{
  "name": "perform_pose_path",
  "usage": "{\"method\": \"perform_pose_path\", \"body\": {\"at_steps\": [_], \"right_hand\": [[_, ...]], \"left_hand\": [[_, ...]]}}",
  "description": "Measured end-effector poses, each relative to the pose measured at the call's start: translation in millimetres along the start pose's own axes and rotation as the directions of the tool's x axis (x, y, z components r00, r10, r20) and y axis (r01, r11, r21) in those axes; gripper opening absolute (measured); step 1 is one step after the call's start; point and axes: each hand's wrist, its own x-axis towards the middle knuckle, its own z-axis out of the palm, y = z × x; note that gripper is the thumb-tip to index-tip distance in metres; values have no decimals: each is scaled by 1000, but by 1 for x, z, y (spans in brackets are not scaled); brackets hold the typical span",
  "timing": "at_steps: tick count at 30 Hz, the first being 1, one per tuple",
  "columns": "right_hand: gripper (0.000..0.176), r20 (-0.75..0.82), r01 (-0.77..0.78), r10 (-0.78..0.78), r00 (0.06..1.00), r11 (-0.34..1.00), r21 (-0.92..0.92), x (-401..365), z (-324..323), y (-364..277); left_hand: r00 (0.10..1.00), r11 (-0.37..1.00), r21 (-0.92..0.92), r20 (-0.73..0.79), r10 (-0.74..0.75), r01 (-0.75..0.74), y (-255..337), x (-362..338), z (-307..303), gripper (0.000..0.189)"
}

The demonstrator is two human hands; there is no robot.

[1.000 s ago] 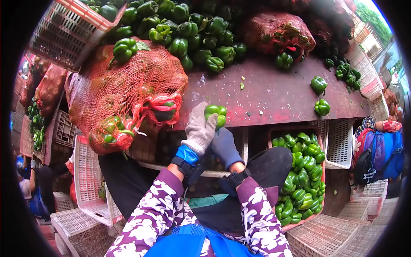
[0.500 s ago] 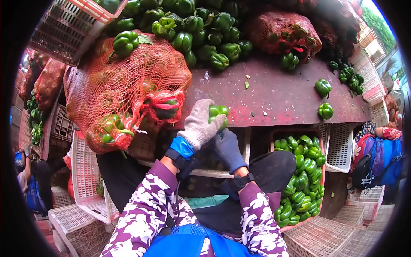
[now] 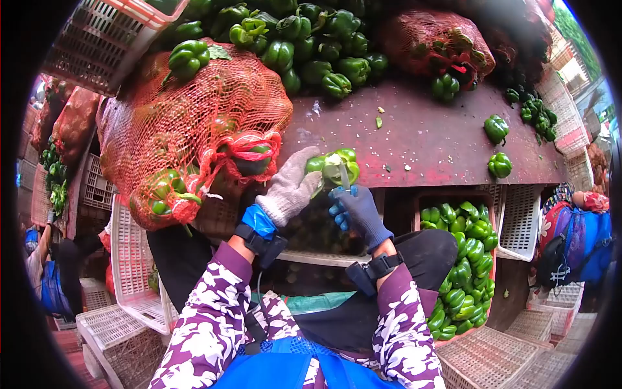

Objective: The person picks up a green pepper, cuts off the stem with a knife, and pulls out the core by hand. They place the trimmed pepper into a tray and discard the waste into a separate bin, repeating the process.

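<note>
My left hand (image 3: 289,187), in a pale grey knit glove, grips a green bell pepper (image 3: 352,162) at the edge of the dark red board (image 3: 427,149). The pepper's paler stem end faces me. In a dark blue glove, my right hand (image 3: 360,215) is closed round a small knife (image 3: 344,174), its blade up against the pepper. Left of my hands, a tied red mesh sack (image 3: 194,123) bulges with peppers. By my right knee stands a crate (image 3: 494,275) filled with green bell peppers (image 3: 459,272).
A heap of green peppers (image 3: 324,39) lies at the back, beside another mesh sack (image 3: 437,45). Two loose peppers (image 3: 497,129) sit on the board's right side. Plastic crates (image 3: 133,337) stand on both sides. People (image 3: 576,227) are at the far right and far left.
My right hand has drawn back to the right and the knife now shows. The pepper has turned, bringing its stem end into view. My left hand has shifted slightly left.
</note>
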Motion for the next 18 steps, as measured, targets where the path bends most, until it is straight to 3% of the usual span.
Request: {"method": "perform_pose_path", "body": {"at_steps": [2, 6, 8, 11, 14, 17, 18], "right_hand": [[22, -3, -11, 12, 1000, 994, 113, 3, 0, 4], [21, -114, 45, -49, 992, 998, -38, -14, 10, -7], [21, -187, 79, -118, 975, 976, -203, -17, 11, -4], [26, -247, 125, -185, 951, 962, -242, -32, 8, -10], [31, -401, 316, -477, 782, 858, -405, -21, 0, 1], [46, -356, 381, -860, 366, 488, -785, 16, -6, 7], [49, -365, 410, -801, 474, 568, -713, 22, -1, 2]], "left_hand": [[998, 996, -75, -25, -54, 52, 6, 5, 2, 45], [988, 963, 243, -121, -92, 119, 0, 16, 5, 41], [984, 938, 328, -165, -61, 113, -3, 19, 10, 41], [982, 910, 380, -150, -116, 166, 1, 25, 11, 44], [982, 904, 394, -145, -117, 166, 0, 24, 8, 45], [990, 919, 386, -141, -27, 80, -8, 22, 12, 44], [991, 921, 386, -131, -3, 54, -10, 21, 12, 43]]}}
